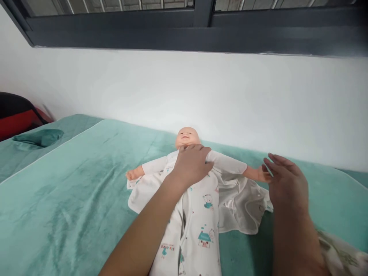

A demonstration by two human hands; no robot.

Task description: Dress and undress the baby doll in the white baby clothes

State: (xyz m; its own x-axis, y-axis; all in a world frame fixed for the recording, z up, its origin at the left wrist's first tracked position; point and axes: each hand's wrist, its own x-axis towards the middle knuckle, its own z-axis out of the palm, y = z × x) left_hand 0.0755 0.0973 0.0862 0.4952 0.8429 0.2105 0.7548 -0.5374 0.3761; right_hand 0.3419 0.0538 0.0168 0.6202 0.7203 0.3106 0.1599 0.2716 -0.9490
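Observation:
A baby doll [187,137] lies on its back with both arms stretched out sideways. It wears a white romper [202,218] with small printed animals and houses. My left hand [192,163] rests flat on the doll's upper chest, fingers stretched and covering the collar. Beside the doll's hand [260,174] at the right, my right hand [287,184] has its fingers apart and slightly bent; its fingertips overlap the doll's hand in view, and I cannot tell whether they touch. Spread under the doll's arms is a white garment [243,209] with its edges rumpled.
A green plush sheet [71,191] covers the bed, which meets a white wall [184,88]. Above is a dark window frame [129,34]. A red and black item [20,117] and a folded green cloth [43,137] are at the left. Patterned fabric [342,253] shows at the lower right.

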